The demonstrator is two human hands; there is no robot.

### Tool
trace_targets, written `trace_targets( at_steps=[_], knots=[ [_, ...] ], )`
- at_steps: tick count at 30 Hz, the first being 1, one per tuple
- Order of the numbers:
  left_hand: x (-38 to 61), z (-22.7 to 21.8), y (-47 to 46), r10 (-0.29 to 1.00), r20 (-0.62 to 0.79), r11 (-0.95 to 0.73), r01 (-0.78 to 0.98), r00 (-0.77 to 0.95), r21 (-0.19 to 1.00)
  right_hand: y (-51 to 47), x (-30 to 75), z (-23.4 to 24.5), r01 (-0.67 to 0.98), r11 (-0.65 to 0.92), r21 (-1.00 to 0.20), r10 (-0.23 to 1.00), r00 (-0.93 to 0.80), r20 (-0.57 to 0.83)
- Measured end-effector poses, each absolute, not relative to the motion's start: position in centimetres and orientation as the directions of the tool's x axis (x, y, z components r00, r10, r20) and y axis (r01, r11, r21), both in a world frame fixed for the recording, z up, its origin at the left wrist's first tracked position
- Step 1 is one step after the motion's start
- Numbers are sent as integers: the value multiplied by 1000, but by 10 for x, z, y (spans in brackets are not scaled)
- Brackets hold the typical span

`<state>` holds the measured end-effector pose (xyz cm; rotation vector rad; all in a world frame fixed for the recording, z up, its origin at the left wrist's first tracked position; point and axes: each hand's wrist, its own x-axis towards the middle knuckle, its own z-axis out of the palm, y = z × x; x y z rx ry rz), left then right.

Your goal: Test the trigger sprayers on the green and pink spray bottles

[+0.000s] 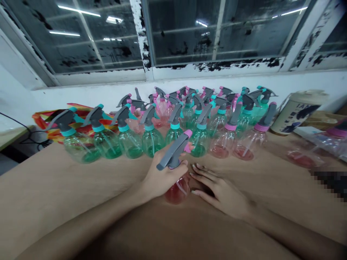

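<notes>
My left hand [162,177] is closed around the neck of a pink see-through spray bottle [177,191] with a grey trigger head [173,151], which stands on the brown table [81,191]. Just to its right my right hand [217,187] lies flat on the table, fingers stretched out toward the bottle's base and holding nothing. Behind them stand several rows of green spray bottles [151,139] and pink spray bottles [244,142] with grey triggers.
A cream jar with dark print [295,112] stands at the back right. More pink bottles in clear wrap [317,150] lie at the right edge. A red and yellow bag [48,121] sits at the back left under the window wall [173,86].
</notes>
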<state>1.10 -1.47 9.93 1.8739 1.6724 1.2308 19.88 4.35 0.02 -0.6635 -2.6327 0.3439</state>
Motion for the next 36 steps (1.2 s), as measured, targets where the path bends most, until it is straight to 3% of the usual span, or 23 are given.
trace_targets(
  at_steps=[9,20,23,29,36],
  knots=[
    [10,89,-12,925,377,-281,580,-49,765,43,198,-4,386,861,-330,491,-800,346],
    [10,93,-10,912,410,-339,610,24,717,42,197,-4,368,874,-317,469,-813,346],
    [10,91,-10,911,411,-344,588,21,732,38,197,-1,368,848,-381,499,-796,343],
    [9,90,-10,888,459,-358,618,-6,700,18,195,13,473,697,-539,690,-648,323],
    [11,92,-12,907,417,-377,536,50,755,-1,163,39,422,689,-589,711,-548,440]
  ],
)
